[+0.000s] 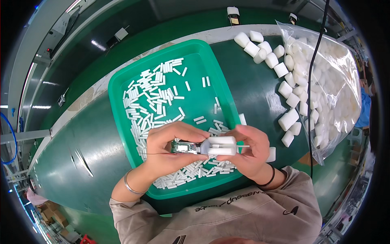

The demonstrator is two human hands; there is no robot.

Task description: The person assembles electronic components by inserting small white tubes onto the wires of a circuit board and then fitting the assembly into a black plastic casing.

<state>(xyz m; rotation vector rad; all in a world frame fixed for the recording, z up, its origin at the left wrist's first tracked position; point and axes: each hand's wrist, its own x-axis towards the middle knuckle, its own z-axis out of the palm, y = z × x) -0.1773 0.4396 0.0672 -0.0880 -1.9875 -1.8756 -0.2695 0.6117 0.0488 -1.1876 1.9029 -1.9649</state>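
Both my hands are over the front of a green tray, closed around one small electronic assembly. My left hand pinches its end with the exposed circuit board and a grey collar. My right hand curls its fingers around the other end, where white padded pieces lie along the part. A thin white stick pokes out between the right fingers. Short white sticks fill the tray's left side and front, some under my hands. A thin wire runs left from the board.
A clear plastic bag of white plugs stands at the right, with several loose white plugs beside it. A black cable hangs down across the bag. On the far belt sit small devices with white tops.
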